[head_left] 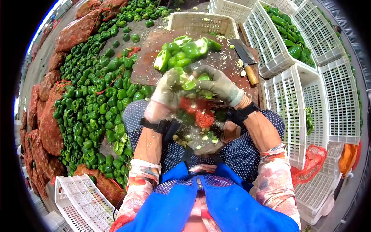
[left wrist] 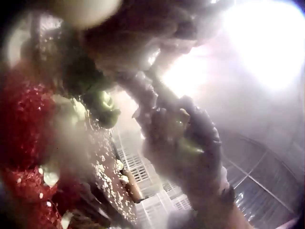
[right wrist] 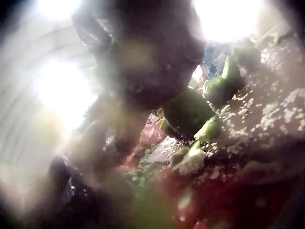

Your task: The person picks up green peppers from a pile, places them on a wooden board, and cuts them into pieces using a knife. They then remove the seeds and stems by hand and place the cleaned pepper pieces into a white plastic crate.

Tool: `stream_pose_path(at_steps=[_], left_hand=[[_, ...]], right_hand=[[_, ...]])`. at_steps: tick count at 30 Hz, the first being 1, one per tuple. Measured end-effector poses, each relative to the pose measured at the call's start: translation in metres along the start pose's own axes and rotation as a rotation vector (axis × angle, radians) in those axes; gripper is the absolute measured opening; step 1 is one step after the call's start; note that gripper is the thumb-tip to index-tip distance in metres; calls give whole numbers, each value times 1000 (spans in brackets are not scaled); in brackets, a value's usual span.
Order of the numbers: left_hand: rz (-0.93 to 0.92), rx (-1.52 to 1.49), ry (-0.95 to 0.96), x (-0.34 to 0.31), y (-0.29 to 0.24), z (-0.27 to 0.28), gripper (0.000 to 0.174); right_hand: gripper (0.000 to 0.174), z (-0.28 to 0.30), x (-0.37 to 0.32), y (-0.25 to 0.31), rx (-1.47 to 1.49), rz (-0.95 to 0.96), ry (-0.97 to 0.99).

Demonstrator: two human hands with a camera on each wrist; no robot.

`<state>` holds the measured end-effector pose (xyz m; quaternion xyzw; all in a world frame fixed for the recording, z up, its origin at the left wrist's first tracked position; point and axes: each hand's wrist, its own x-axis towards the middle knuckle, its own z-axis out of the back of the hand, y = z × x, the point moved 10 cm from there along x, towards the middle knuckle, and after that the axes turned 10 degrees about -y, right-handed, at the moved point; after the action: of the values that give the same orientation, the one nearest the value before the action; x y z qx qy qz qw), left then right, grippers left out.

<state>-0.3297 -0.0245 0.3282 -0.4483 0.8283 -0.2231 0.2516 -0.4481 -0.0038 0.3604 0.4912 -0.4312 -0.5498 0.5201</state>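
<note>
In the head view my gloved left hand (head_left: 167, 91) and gloved right hand (head_left: 223, 88) meet over the near edge of a brown board (head_left: 148, 52). Both grip pieces of green bell pepper (head_left: 189, 84), fingers curled round them; the left fingers are blurred. Cut bell peppers (head_left: 181, 54), some showing pale insides, lie in a heap just beyond the hands. A cleaver (head_left: 242, 52) with a wooden handle rests at the board's right side, among scattered seeds. Blur and glare hide much in both wrist views, where the right hand (left wrist: 178, 143) appears dark.
Whole green peppers (head_left: 104, 92) cover the floor at left, with red mesh sacks (head_left: 48, 112) behind them. White crates (head_left: 288, 104) stand at right, one holding long green peppers (head_left: 291, 33). Another crate (head_left: 203, 23) sits beyond the board. Red netting (head_left: 205, 118) lies below the hands.
</note>
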Motion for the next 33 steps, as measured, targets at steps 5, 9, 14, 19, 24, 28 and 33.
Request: stream_pose_path(at_steps=[5, 9, 14, 19, 24, 28, 33], left_hand=[[39, -161, -45, -6, 0, -1, 35], [18, -67, -92, -1, -7, 12, 36], [-148, 343, -97, 10, -8, 8, 39], [-25, 481, -106, -13, 10, -53, 60], [-55, 528, -61, -2, 8, -37, 57], [-39, 533, -70, -11, -22, -39, 60], [-79, 433, -68, -7, -42, -34, 63]], right_hand=[[32, 17, -6, 7, -166, 50, -86], [32, 107, -36, 54, -365, 12, -400], [33, 330, -168, 154, -571, 535, -1058], [68, 445, -209, 115, -1536, 95, -1154], [53, 271, -48, 104, -716, 259, -618], [57, 137, 69, 75, -802, 90, -335], [58, 111, 162, -21, -1133, -28, -324]])
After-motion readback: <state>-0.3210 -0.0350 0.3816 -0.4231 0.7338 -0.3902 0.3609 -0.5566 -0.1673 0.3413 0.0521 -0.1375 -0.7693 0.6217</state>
